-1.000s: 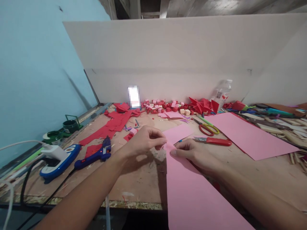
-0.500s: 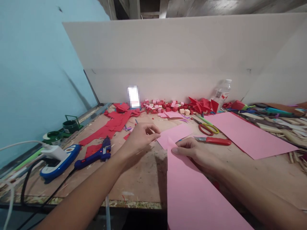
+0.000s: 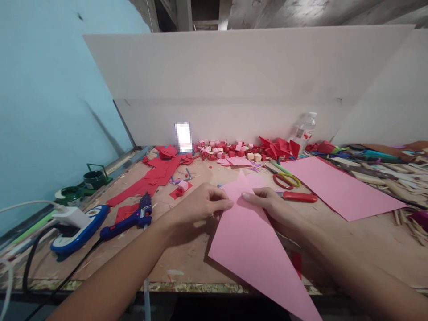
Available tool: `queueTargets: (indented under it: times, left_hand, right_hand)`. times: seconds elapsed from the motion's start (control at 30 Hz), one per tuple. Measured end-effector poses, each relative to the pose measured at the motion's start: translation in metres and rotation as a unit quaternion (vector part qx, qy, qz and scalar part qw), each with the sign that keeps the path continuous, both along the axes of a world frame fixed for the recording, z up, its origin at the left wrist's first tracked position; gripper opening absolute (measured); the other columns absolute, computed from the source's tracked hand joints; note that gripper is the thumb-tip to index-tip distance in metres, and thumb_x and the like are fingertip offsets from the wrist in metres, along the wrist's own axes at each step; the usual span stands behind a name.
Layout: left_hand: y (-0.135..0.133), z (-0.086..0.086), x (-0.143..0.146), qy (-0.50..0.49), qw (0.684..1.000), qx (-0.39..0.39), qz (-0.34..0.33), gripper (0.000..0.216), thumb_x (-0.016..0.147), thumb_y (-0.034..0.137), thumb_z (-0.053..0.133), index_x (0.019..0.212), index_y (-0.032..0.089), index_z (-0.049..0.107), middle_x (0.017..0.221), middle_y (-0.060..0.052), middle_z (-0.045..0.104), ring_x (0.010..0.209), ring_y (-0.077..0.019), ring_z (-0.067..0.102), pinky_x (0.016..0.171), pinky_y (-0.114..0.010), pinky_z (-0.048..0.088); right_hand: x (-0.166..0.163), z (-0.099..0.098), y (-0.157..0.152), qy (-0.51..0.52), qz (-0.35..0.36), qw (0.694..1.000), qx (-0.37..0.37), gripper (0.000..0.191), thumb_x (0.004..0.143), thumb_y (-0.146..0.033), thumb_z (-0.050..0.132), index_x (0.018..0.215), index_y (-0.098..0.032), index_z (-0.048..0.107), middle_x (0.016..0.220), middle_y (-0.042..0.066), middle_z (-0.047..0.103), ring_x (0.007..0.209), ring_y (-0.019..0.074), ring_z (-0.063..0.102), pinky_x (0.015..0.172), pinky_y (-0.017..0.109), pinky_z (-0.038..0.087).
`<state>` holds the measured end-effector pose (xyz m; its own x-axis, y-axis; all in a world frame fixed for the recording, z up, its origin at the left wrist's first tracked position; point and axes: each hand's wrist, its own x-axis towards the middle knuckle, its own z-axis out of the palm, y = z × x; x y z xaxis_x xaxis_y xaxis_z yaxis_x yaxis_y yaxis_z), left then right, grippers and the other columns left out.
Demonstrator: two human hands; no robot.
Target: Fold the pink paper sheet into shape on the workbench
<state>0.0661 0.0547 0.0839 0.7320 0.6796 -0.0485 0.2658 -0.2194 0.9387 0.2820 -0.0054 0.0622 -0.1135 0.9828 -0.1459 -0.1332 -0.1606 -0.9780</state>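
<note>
From the head view, your left hand (image 3: 200, 206) pinches the left edge of the pink sheet (image 3: 254, 249), thumb and fingers closed on the paper near its far end. Your right hand (image 3: 270, 209) lies on the same sheet just to the right, fingers curled only a little, with a fingertip (image 3: 245, 195) pressing the paper down; whether the thumb grips underneath, you cannot tell. The two hands are now almost touching, closer than half a second ago.

The sheet itself has changed most. Earlier it ran as a straight strip from the near edge of the table (image 3: 187, 263) toward the middle, with a smaller pink piece lying just beyond it. Now it lies skewed, its far end a point between your hands and its long edge slanting to the near right, past the table edge.

To the near left lie the blue glue gun (image 3: 129, 218) and a blue and white power strip (image 3: 75, 227). Just right of your right hand sits a red utility knife (image 3: 296, 196), with red-handled scissors (image 3: 286, 179) beyond it and a large pink sheet (image 3: 337, 187) farther right. Red paper scraps (image 3: 157, 174) and small cubes (image 3: 230, 149) line the far side, beside a plastic bottle (image 3: 304, 129).
</note>
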Motion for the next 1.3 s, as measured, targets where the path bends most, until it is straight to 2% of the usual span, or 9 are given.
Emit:
queueTargets:
  times: [0.13, 0.27, 0.37, 0.53, 0.67, 0.83, 1.3]
  left_hand:
    - [0.0039, 0.0000, -0.0035, -0.013, 1.000, 0.009, 0.025, 0.028, 0.091, 0.038, 0.065, 0.072, 0.017, 0.069, 0.066, 0.001, 0.061, 0.060, -0.0111, 0.055, 0.055, -0.022, 0.039]
    - [0.0049, 0.0047, -0.0075, -0.029, 0.999, 0.008, 0.043, 0.015, 0.085, 0.029, 0.065, 0.080, 0.017, 0.073, 0.071, 0.001, 0.063, 0.065, -0.0121, 0.059, 0.057, -0.022, 0.043]
    - [0.0042, 0.0056, -0.0077, -0.030, 0.999, 0.005, 0.036, 0.013, 0.083, 0.026, 0.066, 0.081, 0.017, 0.075, 0.072, 0.000, 0.065, 0.066, -0.0123, 0.059, 0.057, -0.021, 0.044]
    - [0.0027, 0.0014, -0.0048, -0.033, 0.999, 0.004, 0.027, 0.015, 0.085, 0.029, 0.067, 0.080, 0.018, 0.075, 0.072, 0.000, 0.066, 0.064, -0.0114, 0.058, 0.056, -0.021, 0.043]
    - [0.0026, 0.0019, -0.0040, -0.035, 0.999, 0.011, 0.020, 0.012, 0.083, 0.025, 0.067, 0.075, 0.018, 0.072, 0.069, 0.002, 0.065, 0.062, -0.0106, 0.058, 0.056, -0.021, 0.043]
    - [0.0029, 0.0041, -0.0044, -0.032, 0.999, 0.013, 0.013, 0.011, 0.081, 0.024, 0.067, 0.072, 0.018, 0.070, 0.066, 0.002, 0.064, 0.060, -0.0111, 0.058, 0.056, -0.021, 0.043]
    - [0.0004, -0.0005, -0.0026, -0.025, 0.999, 0.009, 0.028, 0.012, 0.079, 0.025, 0.062, 0.075, 0.019, 0.071, 0.067, 0.000, 0.066, 0.058, -0.0124, 0.059, 0.052, -0.022, 0.043]
  right_hand:
    - [-0.0020, 0.0019, -0.0032, -0.010, 0.018, 0.999, -0.025, 0.040, 0.069, -0.046, 0.094, 0.081, -0.011, 0.078, 0.076, 0.010, 0.075, 0.060, 0.0195, 0.065, 0.054, 0.027, 0.046]
    - [-0.0003, 0.0033, -0.0033, -0.005, 0.003, 1.000, -0.019, 0.035, 0.074, -0.045, 0.091, 0.078, -0.013, 0.077, 0.073, 0.008, 0.075, 0.059, 0.0194, 0.066, 0.053, 0.027, 0.046]
    - [0.0010, 0.0028, -0.0028, -0.007, -0.004, 1.000, -0.018, 0.034, 0.074, -0.043, 0.091, 0.074, -0.013, 0.076, 0.070, 0.007, 0.074, 0.057, 0.0180, 0.065, 0.051, 0.026, 0.045]
    - [-0.0008, 0.0023, -0.0027, -0.020, -0.002, 1.000, -0.020, 0.038, 0.073, -0.047, 0.092, 0.079, -0.012, 0.078, 0.074, 0.010, 0.075, 0.058, 0.0197, 0.065, 0.051, 0.027, 0.045]
    - [-0.0027, 0.0042, -0.0043, -0.030, 0.001, 0.999, -0.016, 0.039, 0.070, -0.047, 0.093, 0.075, -0.012, 0.078, 0.070, 0.008, 0.073, 0.056, 0.0170, 0.062, 0.050, 0.025, 0.043]
    - [-0.0024, 0.0043, -0.0041, -0.038, 0.008, 0.999, -0.013, 0.039, 0.072, -0.048, 0.091, 0.077, -0.012, 0.078, 0.071, 0.008, 0.073, 0.057, 0.0175, 0.063, 0.050, 0.025, 0.042]
    - [-0.0023, 0.0029, -0.0036, -0.052, 0.009, 0.999, -0.006, 0.040, 0.071, -0.049, 0.090, 0.076, -0.012, 0.077, 0.070, 0.007, 0.071, 0.056, 0.0162, 0.060, 0.049, 0.025, 0.041]
